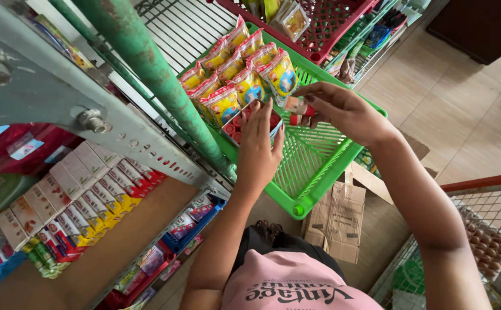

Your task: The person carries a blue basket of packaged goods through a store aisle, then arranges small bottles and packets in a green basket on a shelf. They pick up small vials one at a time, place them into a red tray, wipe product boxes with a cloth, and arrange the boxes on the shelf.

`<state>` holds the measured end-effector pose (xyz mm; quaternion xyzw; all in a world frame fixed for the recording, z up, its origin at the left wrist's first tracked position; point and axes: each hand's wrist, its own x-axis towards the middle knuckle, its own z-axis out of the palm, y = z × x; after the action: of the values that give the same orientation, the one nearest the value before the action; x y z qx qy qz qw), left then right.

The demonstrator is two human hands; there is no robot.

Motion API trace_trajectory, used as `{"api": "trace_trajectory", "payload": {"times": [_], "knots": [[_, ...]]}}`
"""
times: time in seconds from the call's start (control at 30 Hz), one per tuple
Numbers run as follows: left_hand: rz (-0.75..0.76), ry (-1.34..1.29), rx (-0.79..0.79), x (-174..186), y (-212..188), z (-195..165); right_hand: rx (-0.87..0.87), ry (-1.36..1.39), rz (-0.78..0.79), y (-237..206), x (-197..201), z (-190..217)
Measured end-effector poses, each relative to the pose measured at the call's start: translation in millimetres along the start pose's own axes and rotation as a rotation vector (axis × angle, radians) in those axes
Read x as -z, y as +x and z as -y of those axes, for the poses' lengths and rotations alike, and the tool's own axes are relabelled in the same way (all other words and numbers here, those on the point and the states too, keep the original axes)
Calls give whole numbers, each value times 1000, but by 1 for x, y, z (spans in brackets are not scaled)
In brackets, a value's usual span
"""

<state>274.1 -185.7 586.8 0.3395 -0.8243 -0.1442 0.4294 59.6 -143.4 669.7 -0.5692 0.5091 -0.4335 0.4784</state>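
My left hand (258,144) rests flat against the near side of a small open box (245,120) packed with red-capped little bottles, inside a green plastic basket (319,166). My right hand (338,108) pinches a couple of the same small red-capped bottles (298,108) just right of that box. Behind the box stand rows of yellow-and-red snack packets (245,63) in the same basket.
A green metal post (153,74) and a grey shelf bracket (61,86) stand at left. Rows of boxed tubes (72,201) lie on the lower shelf. A red basket (319,28) sits behind, flattened cardboard (336,218) lies on the floor, and a wire bin (480,241) stands right.
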Motion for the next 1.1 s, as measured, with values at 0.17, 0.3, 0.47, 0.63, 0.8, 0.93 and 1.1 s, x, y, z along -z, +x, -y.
{"api": "trace_trajectory", "payload": {"times": [0.17,0.3,0.47,0.63,0.8,0.93,1.1], "knots": [[25,24,14,-2,-2,3,33,53,-31,19,-1,-12],[52,42,16,0,-1,4,111,-13,-37,32,-2,-8],[73,82,41,2,0,2,-15,-362,-156,48,-4,4],[82,151,67,1,1,3,92,-605,-120,59,-10,12],[65,120,102,0,3,2,322,-728,-10,64,-23,13],[18,67,114,2,3,-1,396,-688,23,70,-39,8],[-17,28,111,5,4,-5,394,-673,8,74,-46,9]]}}
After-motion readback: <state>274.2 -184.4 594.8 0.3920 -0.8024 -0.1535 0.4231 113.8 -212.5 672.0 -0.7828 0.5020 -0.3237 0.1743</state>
